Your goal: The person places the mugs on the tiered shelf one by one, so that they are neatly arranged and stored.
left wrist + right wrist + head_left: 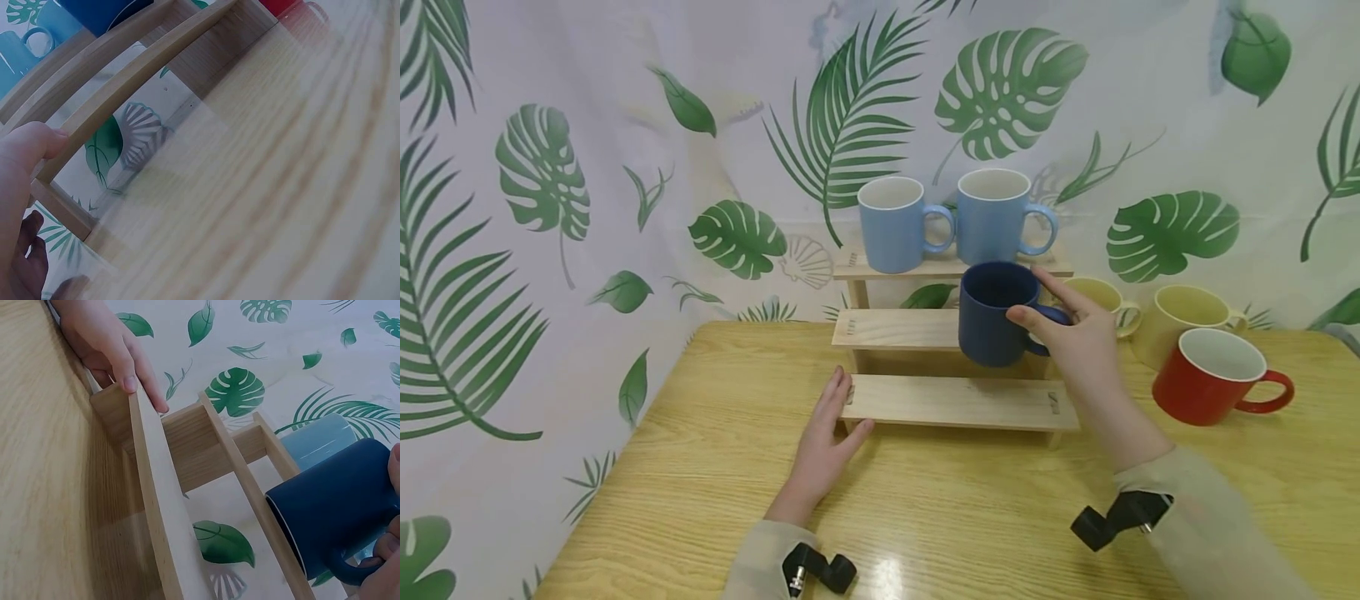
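A dark blue mug (pixel 997 317) is held upright by its handle in my right hand (pixel 1086 337), fingers and thumb pinching the handle side. In the head view it overlaps the right part of the middle step of a three-tier wooden rack (pixel 895 328); the right wrist view shows the mug's base (pixel 287 540) close over that step's board. My left hand (pixel 827 437) rests against the left end of the lowest step, fingers straight along the end and thumb at the front edge. Two light blue mugs (pixel 891 227) stand on the top step, handles to the right.
To the right of the rack, a red mug (pixel 1202 379) stands on the wooden table (pixel 715 500). Behind it are two yellow mugs (pixel 1180 321), one partly hidden by my right hand. A leaf-patterned cloth (pixel 662 183) hangs behind the table.
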A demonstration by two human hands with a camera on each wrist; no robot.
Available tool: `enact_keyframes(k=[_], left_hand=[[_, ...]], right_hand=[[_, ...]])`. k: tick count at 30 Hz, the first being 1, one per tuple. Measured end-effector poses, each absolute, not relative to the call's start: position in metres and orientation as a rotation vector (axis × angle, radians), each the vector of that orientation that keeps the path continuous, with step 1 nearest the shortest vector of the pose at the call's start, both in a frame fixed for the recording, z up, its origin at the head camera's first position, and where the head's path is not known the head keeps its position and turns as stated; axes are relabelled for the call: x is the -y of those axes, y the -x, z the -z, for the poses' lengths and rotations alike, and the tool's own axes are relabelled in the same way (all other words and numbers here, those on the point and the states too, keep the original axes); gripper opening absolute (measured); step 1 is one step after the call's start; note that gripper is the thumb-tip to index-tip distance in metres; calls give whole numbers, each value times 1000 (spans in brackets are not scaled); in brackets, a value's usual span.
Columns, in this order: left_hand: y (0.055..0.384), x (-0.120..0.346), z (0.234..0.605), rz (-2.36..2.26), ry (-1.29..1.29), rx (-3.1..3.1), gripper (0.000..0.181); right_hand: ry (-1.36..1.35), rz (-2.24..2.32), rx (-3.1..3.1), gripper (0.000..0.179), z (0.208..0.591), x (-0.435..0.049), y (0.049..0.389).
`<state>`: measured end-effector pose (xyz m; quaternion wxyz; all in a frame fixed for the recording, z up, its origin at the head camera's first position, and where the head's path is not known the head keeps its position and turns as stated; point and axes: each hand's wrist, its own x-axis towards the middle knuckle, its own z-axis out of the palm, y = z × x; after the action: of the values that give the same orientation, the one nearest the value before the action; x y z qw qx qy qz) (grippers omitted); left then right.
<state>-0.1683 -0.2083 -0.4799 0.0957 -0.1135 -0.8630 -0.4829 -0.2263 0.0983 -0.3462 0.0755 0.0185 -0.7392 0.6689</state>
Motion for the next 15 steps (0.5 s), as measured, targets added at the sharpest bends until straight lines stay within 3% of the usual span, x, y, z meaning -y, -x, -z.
enact_keyframes(k=[15], left_hand=[[169,209,480,1419,340,2560,74]], right_hand=[[-157,-1935,2316,65,347,-71,255]])
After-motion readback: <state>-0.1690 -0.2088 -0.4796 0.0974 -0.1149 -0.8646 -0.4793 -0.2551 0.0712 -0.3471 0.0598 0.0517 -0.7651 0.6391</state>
